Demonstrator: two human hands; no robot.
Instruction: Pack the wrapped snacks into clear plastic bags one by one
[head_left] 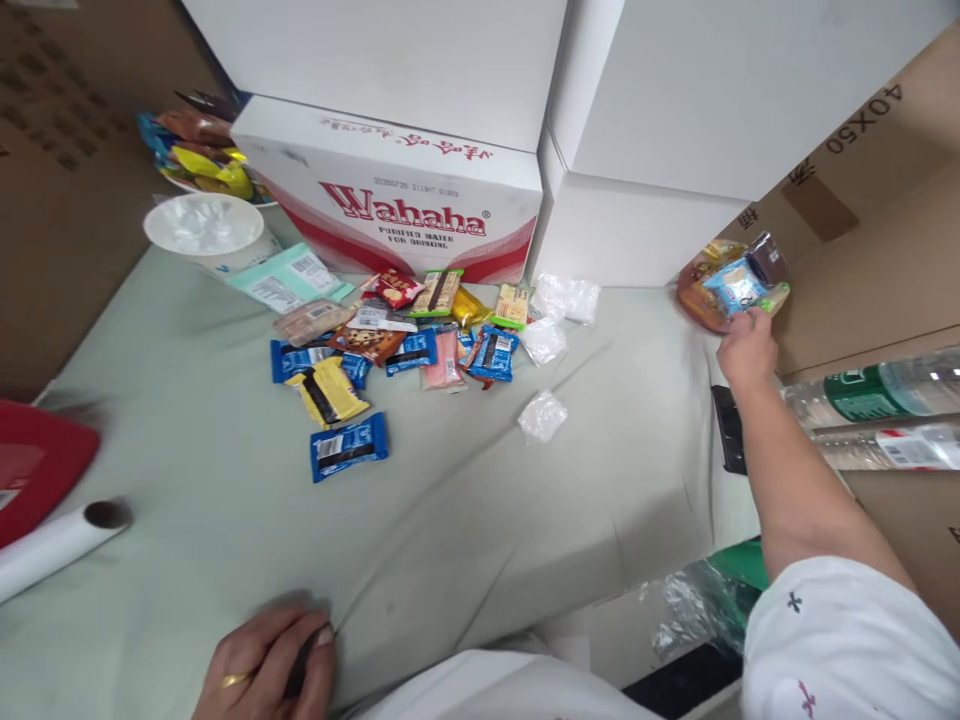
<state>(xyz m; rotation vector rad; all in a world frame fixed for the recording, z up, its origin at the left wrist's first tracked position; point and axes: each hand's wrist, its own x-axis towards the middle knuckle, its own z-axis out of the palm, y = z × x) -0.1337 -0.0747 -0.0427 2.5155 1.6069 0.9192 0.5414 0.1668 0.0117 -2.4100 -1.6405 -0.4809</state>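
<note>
My right hand (pixel 750 352) reaches out to the far right, fingers pinched at the lower edge of a blue-and-white snack packet (pixel 737 287). That packet lies over an orange-brown bowl or bag (pixel 697 300), beside a dark brown packet (pixel 768 258). My left hand (pixel 266 665) rests at the table's near edge with its fingers curled round a small dark thing (pixel 301 668), mostly hidden. Ahead of it are a blue snack packet (pixel 349 447), a yellow packet (pixel 328 392) and a pile of mixed wrapped snacks (pixel 412 345). Several clear-wrapped white pieces (pixel 543 416) lie to the pile's right.
A Wahaha water carton (pixel 397 220) and white boxes (pixel 645 230) stand behind the snacks. At left are a paper tub (pixel 210 235), a snack-filled plate (pixel 202 165), a white tube (pixel 64 548) and a red object (pixel 41 465). Plastic bottles (pixel 870 392) lie right of my forearm.
</note>
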